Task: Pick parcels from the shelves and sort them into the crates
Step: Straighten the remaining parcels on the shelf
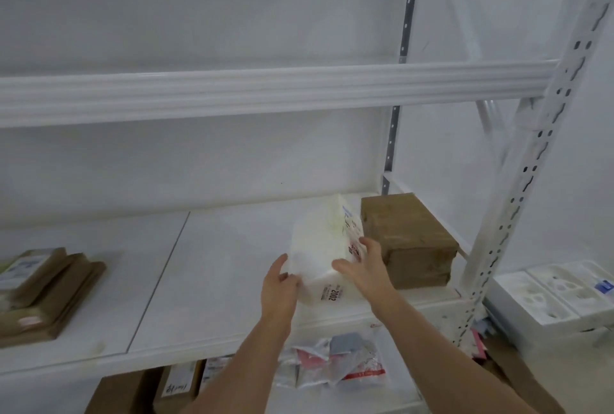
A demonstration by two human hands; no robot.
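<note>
Hands on either side of a white parcel [324, 247] on the middle shelf [212, 267], toward its right end and close to the front edge. Left hand [278, 287] pressed flat against the parcel's near left side, fingers straight and together, thumb up along the wrapping. Right hand [363, 267] laid over the near right corner, fingers spread and bent lightly round the edge, thumb on the front face; grip loose rather than clenched, both palms touching the wrapping. Parcel tilted, far end higher, wrapped in pale plastic, with a printed label [330, 292] reading "2002" on the near face and a second label with red print on the right side. Just beside it to the right, touching or nearly so, a brown taped cardboard box [412, 241] against the back right corner of the shelf. At the left end, near the front edge, a stack of flat brown parcels [46, 294] with a white label on top. On the shelf below, under the front edge, clear plastic mailer bags [332, 363] with red and grey contents, plus brown boxes [159, 387] further left. Past the perforated white upright [518, 181] at the right, white moulded foam trays [558, 290].
</note>
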